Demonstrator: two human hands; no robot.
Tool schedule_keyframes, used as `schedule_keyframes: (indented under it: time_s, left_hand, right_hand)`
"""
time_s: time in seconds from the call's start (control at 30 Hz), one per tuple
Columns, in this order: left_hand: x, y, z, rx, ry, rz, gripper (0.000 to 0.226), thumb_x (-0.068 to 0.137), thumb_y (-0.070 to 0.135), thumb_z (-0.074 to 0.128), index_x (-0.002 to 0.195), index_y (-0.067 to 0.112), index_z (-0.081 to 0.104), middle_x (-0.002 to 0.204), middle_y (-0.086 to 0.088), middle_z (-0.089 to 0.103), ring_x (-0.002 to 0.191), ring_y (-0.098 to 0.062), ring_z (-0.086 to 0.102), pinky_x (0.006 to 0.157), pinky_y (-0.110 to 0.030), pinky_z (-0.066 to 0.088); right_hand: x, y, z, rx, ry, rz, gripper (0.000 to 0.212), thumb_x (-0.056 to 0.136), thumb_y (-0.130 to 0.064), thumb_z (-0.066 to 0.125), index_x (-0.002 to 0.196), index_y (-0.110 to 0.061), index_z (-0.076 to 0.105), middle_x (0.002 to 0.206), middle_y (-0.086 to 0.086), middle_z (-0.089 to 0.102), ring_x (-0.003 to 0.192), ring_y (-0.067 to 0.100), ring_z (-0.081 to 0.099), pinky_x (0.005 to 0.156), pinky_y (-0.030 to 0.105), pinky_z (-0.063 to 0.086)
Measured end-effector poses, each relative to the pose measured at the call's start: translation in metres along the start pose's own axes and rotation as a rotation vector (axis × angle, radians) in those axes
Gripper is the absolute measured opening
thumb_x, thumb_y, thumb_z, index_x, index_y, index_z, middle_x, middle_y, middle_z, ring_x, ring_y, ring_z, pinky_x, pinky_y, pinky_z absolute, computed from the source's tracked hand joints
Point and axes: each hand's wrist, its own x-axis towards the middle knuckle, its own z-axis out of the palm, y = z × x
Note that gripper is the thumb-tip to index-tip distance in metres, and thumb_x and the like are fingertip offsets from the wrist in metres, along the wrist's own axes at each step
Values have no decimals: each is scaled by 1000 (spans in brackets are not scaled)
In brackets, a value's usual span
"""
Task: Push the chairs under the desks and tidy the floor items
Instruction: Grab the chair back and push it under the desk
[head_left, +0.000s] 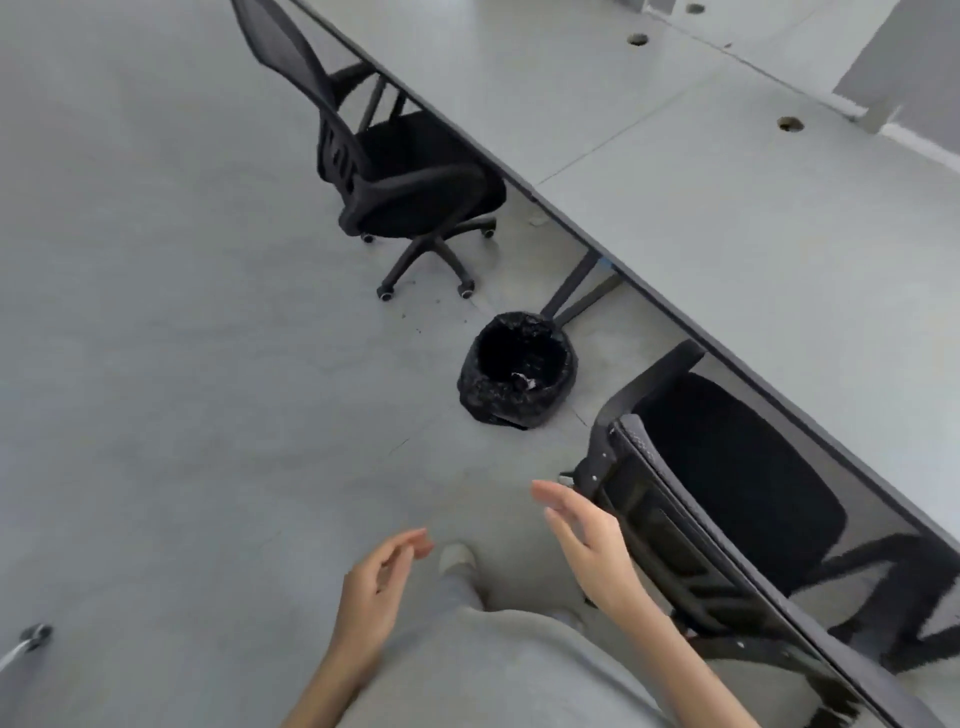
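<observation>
Both hands float low in front of the grey top, and neither is holding a thing: the left hand (382, 582) hangs loosely curled with nothing in it, the right hand (587, 540) is spread flat, fingers together, just beside the back of the near chair (727, 499) but not touching it.

Now the score. That near chair has its seat tucked well under the edge of the worktop (727, 171), so call it done, or very close. The far chair (400, 176) sits angled, with the front of its seat under the worktop edge while its backrest and most of its 5-star base stand out on the floor (156, 312); it looks to me like it wants another shove. Between the 2 chairs, the bin (519, 371) with its black liner stands out in the open floor, beside a worktop leg rather than under the top. That is probably the floor item left to tidy.

What can't be read: the near chair's base is hidden behind its own backrest. Something pale lies inside the bin, too small to name. Dark specks dot the floor near the far chair's castors. At bottom left, a castor (34, 635) on a silvery leg pokes in, cut off by the frame, possibly a 3rd chair.
</observation>
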Motion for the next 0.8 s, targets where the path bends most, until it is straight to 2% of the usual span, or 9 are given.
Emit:
schedule_keyframes:
  time_s: [0.07,0.13,0.27,0.43,0.57,0.63,0.7,0.8]
  left_hand:
    - [5,-12,-28,-48,86,-52,32,92,-3,44,92,23,63,82,9,74,83,1,66,75,-7,47]
    - [20,-14,-54,-83,151,-63,32,93,-1,44,92,25,63,82,5,74,83,0,67,77,-10,48]
    - [63,3,-98,-140,213,-6,21,93,9,48,96,25,62,86,18,73,87,-3,67,83,-13,49]
    - [136,37,-139,-198,289,56,21,85,26,45,99,26,62,89,18,72,92,-8,67,86,-18,50]
    - [198,48,-169,-216,345,30,19,92,18,47,100,26,62,92,16,72,93,-8,66,86,-19,50]
    - [225,48,-187,-192,367,-22,23,94,11,47,100,29,61,95,17,71,93,-6,66,85,-17,49]
    - [247,45,-206,-173,444,-88,29,94,7,46,98,31,61,95,21,69,91,-3,65,82,-15,49]
    - [274,45,-238,-208,593,-160,30,94,6,46,98,31,62,95,18,70,88,-3,65,84,-23,50]
  right_hand:
    - [17,2,21,-8,-59,38,35,92,-5,49,104,-38,57,109,-20,64,105,-10,54,86,5,39]
    - [33,3,39,1,-91,79,36,92,-6,50,103,-39,57,105,-25,66,103,-7,57,85,7,42]
    - [68,-14,67,-50,-148,80,34,92,-7,51,102,-38,58,106,-32,60,100,-6,59,80,3,41]
    - [145,-45,92,-113,-275,53,34,92,-7,51,101,-39,57,103,-35,61,97,-10,58,79,4,41]
    - [230,-66,124,-150,-390,35,35,92,-8,51,102,-41,56,105,-30,62,98,-7,59,82,8,44]
    - [285,-85,146,-159,-443,15,35,92,-8,51,101,-42,55,101,-22,68,99,-7,59,83,10,44]
    - [342,-116,170,-154,-493,-12,33,93,-9,50,100,-41,55,102,-19,67,99,-8,58,82,9,43]
    - [425,-176,210,-166,-583,-108,26,94,-13,48,103,-36,55,104,-18,65,99,-8,58,81,6,42]
